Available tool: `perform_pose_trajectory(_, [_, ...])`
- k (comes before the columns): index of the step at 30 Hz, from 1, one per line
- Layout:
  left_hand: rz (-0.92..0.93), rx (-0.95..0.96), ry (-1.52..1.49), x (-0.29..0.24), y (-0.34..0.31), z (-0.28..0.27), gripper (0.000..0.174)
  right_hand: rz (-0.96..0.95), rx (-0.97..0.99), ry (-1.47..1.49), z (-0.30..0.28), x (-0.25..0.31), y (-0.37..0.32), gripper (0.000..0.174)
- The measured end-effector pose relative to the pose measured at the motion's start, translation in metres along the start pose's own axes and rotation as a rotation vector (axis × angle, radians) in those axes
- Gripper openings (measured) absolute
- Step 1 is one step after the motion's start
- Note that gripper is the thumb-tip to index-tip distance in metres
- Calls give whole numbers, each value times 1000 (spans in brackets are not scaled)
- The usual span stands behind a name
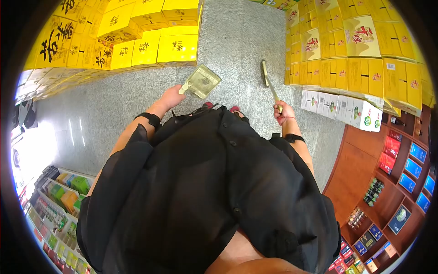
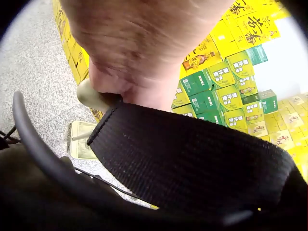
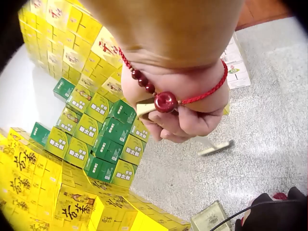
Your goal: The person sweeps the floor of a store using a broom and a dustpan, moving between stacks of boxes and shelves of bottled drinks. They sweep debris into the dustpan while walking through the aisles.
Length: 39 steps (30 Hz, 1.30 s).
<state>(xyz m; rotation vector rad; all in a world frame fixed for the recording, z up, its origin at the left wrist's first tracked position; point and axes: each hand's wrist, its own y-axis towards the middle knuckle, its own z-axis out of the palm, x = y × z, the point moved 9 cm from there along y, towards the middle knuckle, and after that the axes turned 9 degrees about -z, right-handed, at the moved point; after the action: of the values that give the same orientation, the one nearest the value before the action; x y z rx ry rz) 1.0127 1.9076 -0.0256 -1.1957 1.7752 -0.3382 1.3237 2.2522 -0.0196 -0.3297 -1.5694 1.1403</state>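
In the head view the left hand (image 1: 172, 97) grips the handle of a pale green dustpan (image 1: 206, 82), whose pan is low over or on the grey floor. The right hand (image 1: 285, 113) has its fingers curled round the handle of a long brush (image 1: 265, 73), its head out in front near the floor. Dustpan and brush are apart. From the left wrist, the left hand (image 2: 130, 72) covers most of the handle, and the dustpan (image 2: 83, 139) shows below. In the right wrist view the right hand (image 3: 178, 106) holds the handle, with the brush head (image 3: 215, 147) beyond it.
Stacked yellow cartons (image 1: 178, 45) stand at the front left, more yellow cartons (image 1: 362, 75) at the right, with white cartons (image 1: 337, 108) beside them. Wooden shelves (image 1: 365, 178) with goods are at the lower right, stocked shelves (image 1: 59, 201) at the lower left. Speckled floor (image 1: 242, 41) lies between the stacks.
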Motion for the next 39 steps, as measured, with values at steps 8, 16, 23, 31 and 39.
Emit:
perform_pose_trajectory(8, [-32,-76,-156,-23,14,4,29,55,190,-400,44,2,16,18])
perform_pose_trajectory(16, [-183,-83,-200,-52,40,24,30,67,521,-819,44,74,24,43])
perform_pose_trajectory(23, [-268,-121,-261,-79,64,31,29,114,561,-612,20,138,42,48])
perform_pose_trajectory(31, [-330,-206,-403,-91,75,34,32,126,531,-444,-28,216,85,57])
perform_pose_trajectory(39, [-350,-245,-510,-135,85,46,32,10,349,-376,-32,252,160,51])
